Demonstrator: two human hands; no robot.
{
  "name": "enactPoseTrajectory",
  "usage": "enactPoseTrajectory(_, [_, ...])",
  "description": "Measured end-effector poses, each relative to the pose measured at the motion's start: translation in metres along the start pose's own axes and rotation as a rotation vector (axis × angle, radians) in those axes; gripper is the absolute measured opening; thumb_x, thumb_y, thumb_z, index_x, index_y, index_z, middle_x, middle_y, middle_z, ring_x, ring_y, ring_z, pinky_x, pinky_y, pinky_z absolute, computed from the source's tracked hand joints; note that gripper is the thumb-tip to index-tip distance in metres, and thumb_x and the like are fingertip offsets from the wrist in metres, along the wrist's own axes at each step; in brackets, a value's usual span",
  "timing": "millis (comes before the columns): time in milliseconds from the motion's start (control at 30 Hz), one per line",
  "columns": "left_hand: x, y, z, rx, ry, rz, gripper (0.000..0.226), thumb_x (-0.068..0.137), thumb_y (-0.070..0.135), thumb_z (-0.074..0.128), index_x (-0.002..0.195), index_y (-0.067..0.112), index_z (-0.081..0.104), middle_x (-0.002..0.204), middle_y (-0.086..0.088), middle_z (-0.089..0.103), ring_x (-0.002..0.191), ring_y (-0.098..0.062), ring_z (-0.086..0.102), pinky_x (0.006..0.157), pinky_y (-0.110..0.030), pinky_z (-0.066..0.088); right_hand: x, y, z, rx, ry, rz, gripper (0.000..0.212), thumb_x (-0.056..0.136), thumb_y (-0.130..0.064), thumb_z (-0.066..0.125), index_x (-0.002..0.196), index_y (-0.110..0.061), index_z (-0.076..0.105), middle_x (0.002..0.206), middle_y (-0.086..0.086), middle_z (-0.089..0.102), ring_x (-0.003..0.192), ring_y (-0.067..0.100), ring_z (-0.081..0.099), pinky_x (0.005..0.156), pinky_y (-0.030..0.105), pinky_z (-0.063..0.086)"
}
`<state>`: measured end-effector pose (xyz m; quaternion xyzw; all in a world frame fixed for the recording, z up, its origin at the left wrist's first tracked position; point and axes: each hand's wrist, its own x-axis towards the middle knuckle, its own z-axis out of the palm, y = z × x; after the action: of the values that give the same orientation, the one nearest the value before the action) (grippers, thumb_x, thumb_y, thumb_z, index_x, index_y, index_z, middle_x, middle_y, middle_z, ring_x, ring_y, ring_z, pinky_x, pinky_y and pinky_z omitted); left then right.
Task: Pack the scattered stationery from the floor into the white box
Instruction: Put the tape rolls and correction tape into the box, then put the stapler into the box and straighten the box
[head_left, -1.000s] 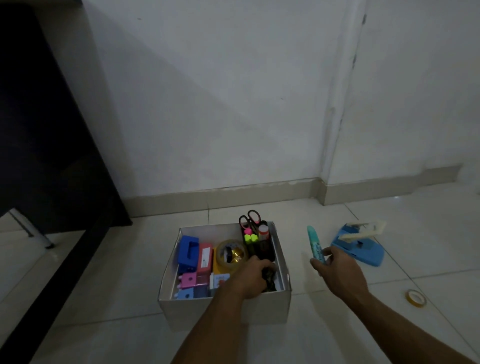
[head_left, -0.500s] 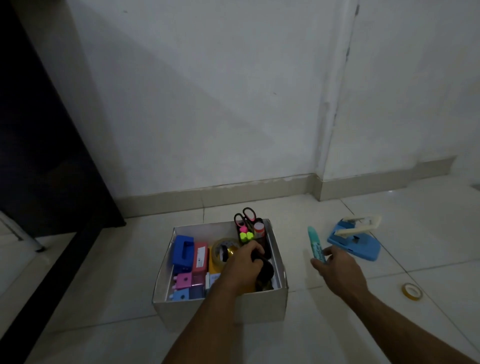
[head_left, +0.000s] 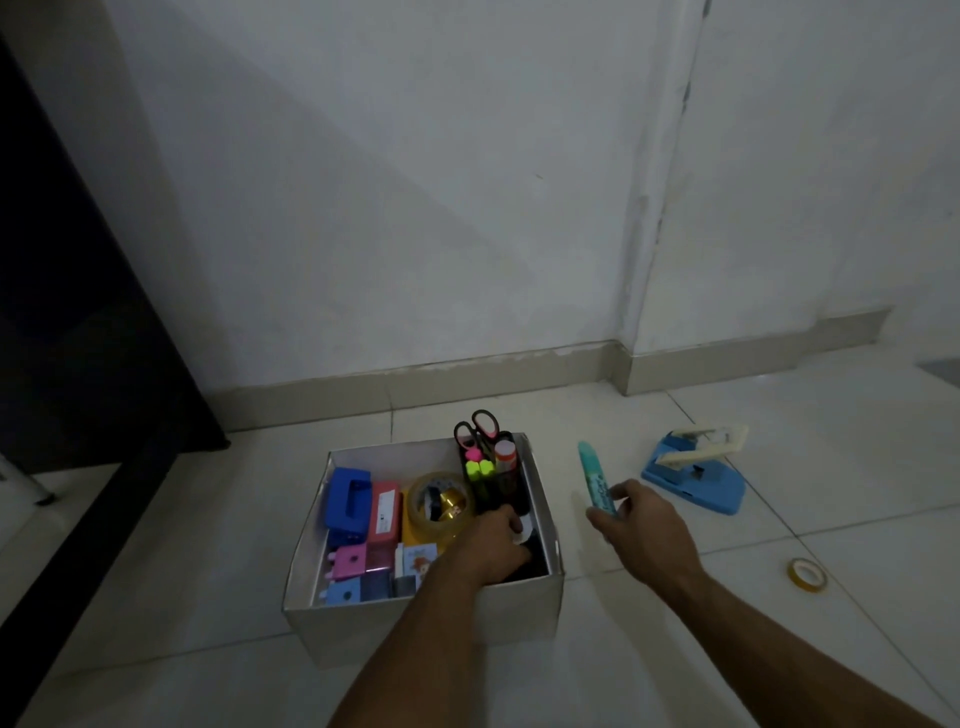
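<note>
The white box (head_left: 415, 623) fills; the teal pen (head_left: 597, 480) is next.
At lower centre the left hand (head_left: 498, 540) curls inside the box, its grip hidden. Just right of it, the right hand (head_left: 644, 525) pinches the pen, which is best laid flat along the box's right wall.

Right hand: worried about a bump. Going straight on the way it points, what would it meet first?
Likely the right wall of the white box, near the black pen holder. The right hand, holding a teal tube, points forward-left at it; depth is unclear, so it may clear the rim.
</note>
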<state>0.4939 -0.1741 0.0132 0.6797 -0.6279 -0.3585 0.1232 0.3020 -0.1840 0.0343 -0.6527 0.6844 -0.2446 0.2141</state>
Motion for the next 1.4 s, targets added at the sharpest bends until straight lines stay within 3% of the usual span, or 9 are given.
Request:
enactPoseTrajectory(233, [-0.005,-0.009,-0.024,-0.122,0.116,-0.073,0.02,0.092,0.01,0.048,0.106,0.018,0.06,0.115,-0.007,0.061,0.097,-0.022,0.057,0.077,-0.031,0.049,-0.014,-0.042,-0.004,0.03,0.083,-0.164,0.04,0.084,-0.042,0.065,0.116,-0.019,0.056,0.085,-0.008,0.053,0.061,-0.002,0.045,0.047,0.011,0.026])
enactPoseTrajectory(333, [-0.011,-0.014,-0.042,-0.232,0.199,-0.102,0.019,0.09,0.001,0.048,0.093,0.017,0.059,0.109,-0.012,0.062,0.096,-0.026,0.06,0.079,-0.036,0.051,-0.028,-0.067,0.006,0.016,0.004,-0.265,0.041,0.083,-0.044,0.065,0.116,-0.023,0.054,0.093,-0.009,0.054,0.066,0.0,0.048,0.049,0.009,0.033])
enactPoseTrajectory(533, [-0.024,-0.033,-0.069,-0.283,0.33,-0.193,0.029,0.09,-0.002,0.048,0.072,0.021,0.054,0.093,-0.008,0.061,0.084,-0.021,0.058,0.074,-0.032,0.049,-0.046,-0.098,0.032,-0.155,-0.229,-0.343,0.04,0.078,-0.044,0.064,0.109,-0.02,0.058,0.108,0.003,0.062,0.089,0.018,0.06,0.062,0.023,0.04])
enactPoseTrajectory(667, [-0.033,-0.045,-0.074,-0.249,0.406,-0.232,0.024,0.089,0.001,0.047,0.08,0.021,0.057,0.103,-0.009,0.063,0.091,-0.022,0.057,0.074,-0.03,0.047,-0.048,-0.105,0.053,-0.228,-0.325,-0.246,0.04,0.078,-0.041,0.064,0.106,-0.014,0.06,0.108,0.006,0.066,0.095,0.022,0.064,0.064,0.023,0.037])
enactPoseTrajectory(800, [-0.038,-0.053,-0.076,-0.172,0.437,-0.222,0.018,0.092,0.007,0.045,0.09,0.02,0.057,0.102,-0.009,0.064,0.092,-0.024,0.06,0.079,-0.037,0.052,-0.04,-0.11,0.064,-0.272,-0.356,-0.164,0.027,0.082,-0.026,0.061,0.102,-0.008,0.063,0.106,0.008,0.069,0.093,0.021,0.066,0.064,0.023,0.041])
enactPoseTrajectory(1000, [-0.038,-0.06,-0.081,-0.076,0.49,-0.212,0.014,0.094,0.013,0.047,0.096,0.022,0.057,0.097,-0.006,0.066,0.084,-0.022,0.063,0.067,-0.034,0.053,-0.029,-0.118,0.076,-0.293,-0.346,-0.068,0.034,0.087,-0.017,0.052,0.118,-0.007,0.046,0.118,0.011,0.062,0.109,0.026,0.061,0.085,0.032,0.049])
enactPoseTrajectory(1200, [-0.039,-0.067,-0.077,-0.073,0.457,-0.206,0.015,0.094,0.012,0.048,0.094,0.023,0.058,0.096,-0.007,0.065,0.085,-0.023,0.063,0.071,-0.037,0.056,-0.029,-0.12,0.092,-0.457,-0.507,-0.127,0.028,0.088,-0.016,0.053,0.111,-0.003,0.063,0.12,0.012,0.064,0.111,0.025,0.061,0.087,0.031,0.049])
enactPoseTrajectory(1400, [-0.036,-0.071,-0.072,-0.071,0.444,-0.169,0.014,0.094,0.015,0.048,0.091,0.027,0.055,0.097,-0.007,0.063,0.075,-0.015,0.056,0.052,-0.022,0.037,-0.021,-0.117,0.103,-0.427,-0.538,-0.137,0.034,0.09,-0.028,0.057,0.115,-0.007,0.062,0.123,0.01,0.063,0.112,0.025,0.06,0.088,0.032,0.049])
